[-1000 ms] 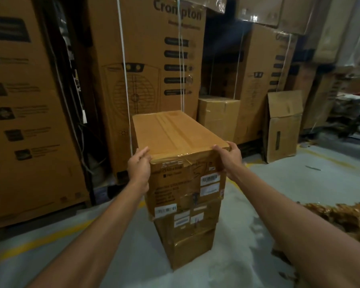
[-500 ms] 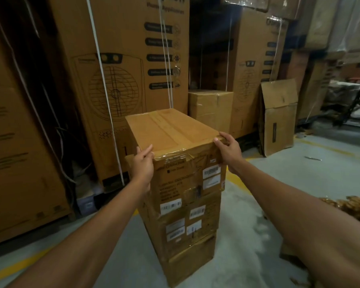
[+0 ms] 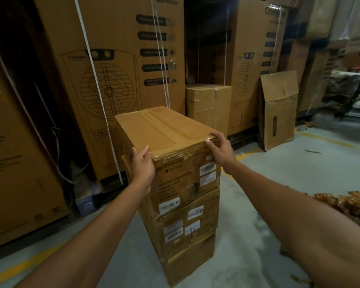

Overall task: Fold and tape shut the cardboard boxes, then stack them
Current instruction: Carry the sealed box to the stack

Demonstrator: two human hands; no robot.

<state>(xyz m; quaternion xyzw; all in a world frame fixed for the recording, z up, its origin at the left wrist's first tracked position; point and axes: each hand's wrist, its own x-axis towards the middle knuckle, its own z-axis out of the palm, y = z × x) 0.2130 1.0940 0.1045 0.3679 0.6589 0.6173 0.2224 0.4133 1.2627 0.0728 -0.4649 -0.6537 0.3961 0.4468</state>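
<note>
Cardboard fills my feed. The taped brown cardboard box (image 3: 164,129) sits on top of a stack of two labelled brown cardboard boxes (image 3: 193,231), which stands on the grey concrete floor (image 3: 258,235). Both hands are on the near end of the box. The left hand (image 3: 142,167) clasps the near left corner, with the thumb on the top edge and the fingers round the left side. The right hand (image 3: 219,149) grasps the near right corner, fingers curled over the lid and thumb at the taped front edge. The box lies between the two hands, and its white barcode labels face me just below them. Behind the stack stands a tall printed brown carton with a fan drawing (image 3: 116,69), bound with white straps. To its right is a smaller plain brown carton (image 3: 208,107). Further right, a flattened brown carton (image 3: 279,109) leans upright.
</note>
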